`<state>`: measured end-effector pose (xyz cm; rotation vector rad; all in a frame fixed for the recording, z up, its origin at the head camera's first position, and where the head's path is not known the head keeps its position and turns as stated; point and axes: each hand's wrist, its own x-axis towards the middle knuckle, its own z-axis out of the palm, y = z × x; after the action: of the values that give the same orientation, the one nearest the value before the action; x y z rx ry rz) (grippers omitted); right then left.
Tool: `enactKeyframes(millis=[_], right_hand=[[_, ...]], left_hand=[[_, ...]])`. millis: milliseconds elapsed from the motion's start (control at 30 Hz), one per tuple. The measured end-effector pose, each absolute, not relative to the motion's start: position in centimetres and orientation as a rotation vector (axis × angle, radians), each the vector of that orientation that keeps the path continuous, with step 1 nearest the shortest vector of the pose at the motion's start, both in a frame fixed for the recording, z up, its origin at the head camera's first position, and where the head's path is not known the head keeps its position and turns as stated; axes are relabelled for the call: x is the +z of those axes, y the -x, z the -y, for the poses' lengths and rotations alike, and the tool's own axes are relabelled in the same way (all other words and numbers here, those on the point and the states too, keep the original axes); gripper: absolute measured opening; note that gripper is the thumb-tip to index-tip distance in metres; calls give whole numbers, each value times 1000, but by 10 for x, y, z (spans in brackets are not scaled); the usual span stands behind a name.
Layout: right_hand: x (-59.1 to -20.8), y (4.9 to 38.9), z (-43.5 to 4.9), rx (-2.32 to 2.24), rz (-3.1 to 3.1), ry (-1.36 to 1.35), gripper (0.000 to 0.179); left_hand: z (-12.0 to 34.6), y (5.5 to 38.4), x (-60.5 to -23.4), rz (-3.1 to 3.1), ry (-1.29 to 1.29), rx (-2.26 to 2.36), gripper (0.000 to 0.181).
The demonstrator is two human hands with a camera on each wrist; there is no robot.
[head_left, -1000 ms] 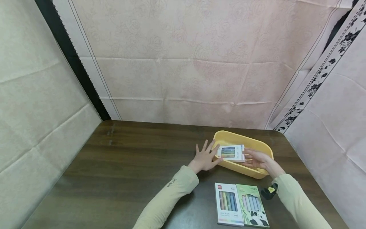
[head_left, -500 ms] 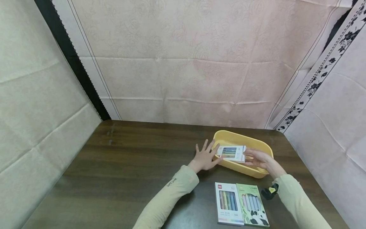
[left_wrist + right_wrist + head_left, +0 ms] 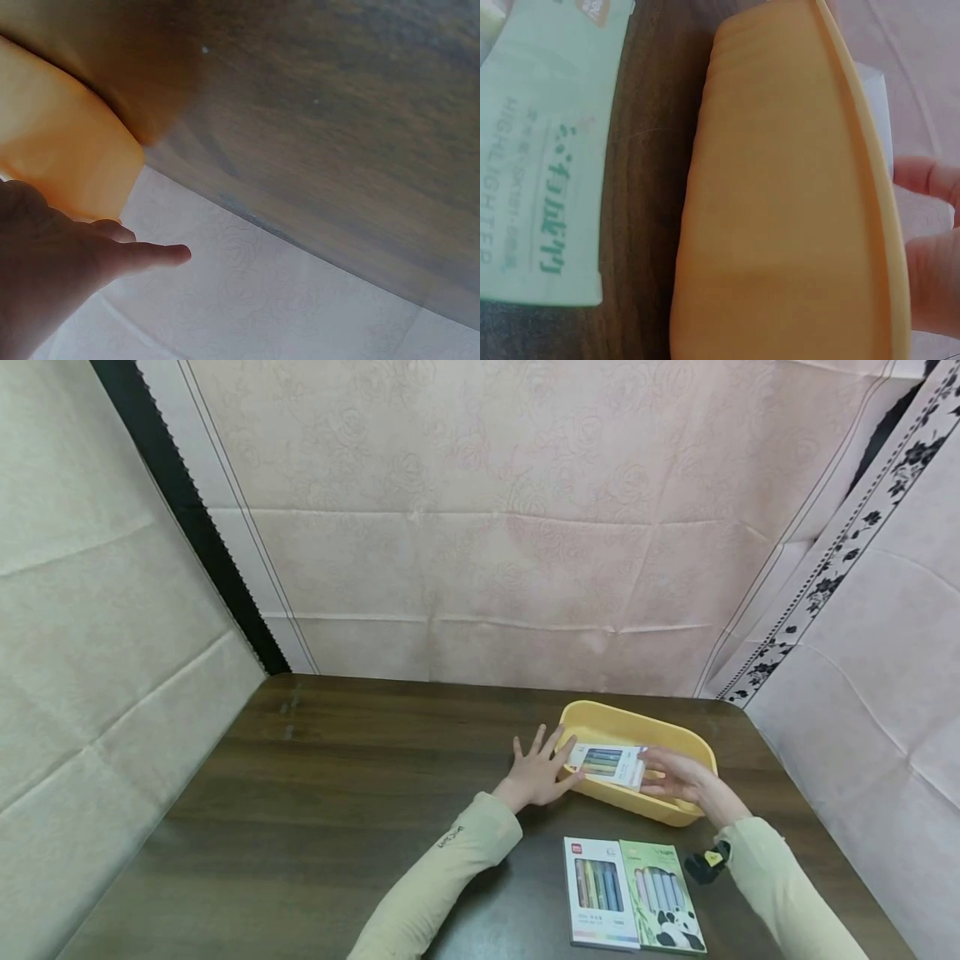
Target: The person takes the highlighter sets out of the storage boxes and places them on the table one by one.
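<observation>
A white pen box point(image 3: 604, 763) with a window onto coloured pens lies tilted within the yellow basket point(image 3: 678, 737). My right hand point(image 3: 678, 777) reaches over the basket and holds the box's right end between thumb and fingers. In the right wrist view, the thumb and a finger show past the basket's rim, with part of the white box point(image 3: 876, 105) beside them. My left hand point(image 3: 536, 774) has its fingers spread and rests on the left end of the basket, close to the box's other end. The basket wall hides the box's lower side in the right wrist view.
In front of the basket, a second white pen box point(image 3: 602, 893) and a green highlighter box point(image 3: 663, 897) with a panda lie side by side on the dark wooden table point(image 3: 337, 827). Patterned cloth point(image 3: 480, 568) hangs behind the table's far edge.
The right end of the white pen box has shifted slightly right and toward me, angling the box a little more. The left hand stays in place, and the basket has hardly moved.
</observation>
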<state>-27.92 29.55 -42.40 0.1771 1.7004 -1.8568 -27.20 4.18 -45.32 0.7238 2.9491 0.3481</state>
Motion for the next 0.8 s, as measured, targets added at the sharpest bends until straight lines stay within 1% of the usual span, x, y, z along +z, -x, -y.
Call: enactKeyframes(millis=[167,267,367,633,800], right_hand=[[-420,281,-297,-1900,-1674,-223,15],[-418,281,-300,-1928,-1651,-234,6],[-416,281,-302,-1947,-1634,-239,7],[-410,277,-303,-1966,-1620,-208,17],[-407,274,-303,-1987,-1604,-200,18]], left_hand=[[-42,273,-454,-2948,-742,346,66],[-42,273,-454,-2946,-743,343,66],[-42,273,-454,-2951,-745,345,66],[-41,273,-454,-2953,-743,344,67],[-41,273,-455,-2947,-739,331,66]])
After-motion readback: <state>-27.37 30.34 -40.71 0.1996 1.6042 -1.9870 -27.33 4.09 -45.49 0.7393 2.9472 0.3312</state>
